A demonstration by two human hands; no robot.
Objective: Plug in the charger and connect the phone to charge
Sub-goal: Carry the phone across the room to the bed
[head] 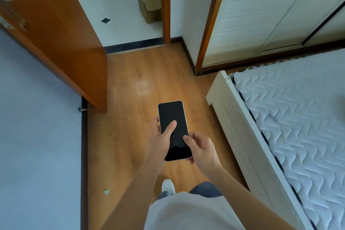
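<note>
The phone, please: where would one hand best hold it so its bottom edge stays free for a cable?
Probably by the long side edges around mid-body, coming from underneath as the left hand does now. The phone lies screen-up, tilted away, with its bottom edge toward the person. The right hand crowds that lower right corner, so it would need to let go. No charger or cable is in view.

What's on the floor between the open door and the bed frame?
Head view: only bare wooden floor lies between the door and the bed frame; no charger shows.
</note>
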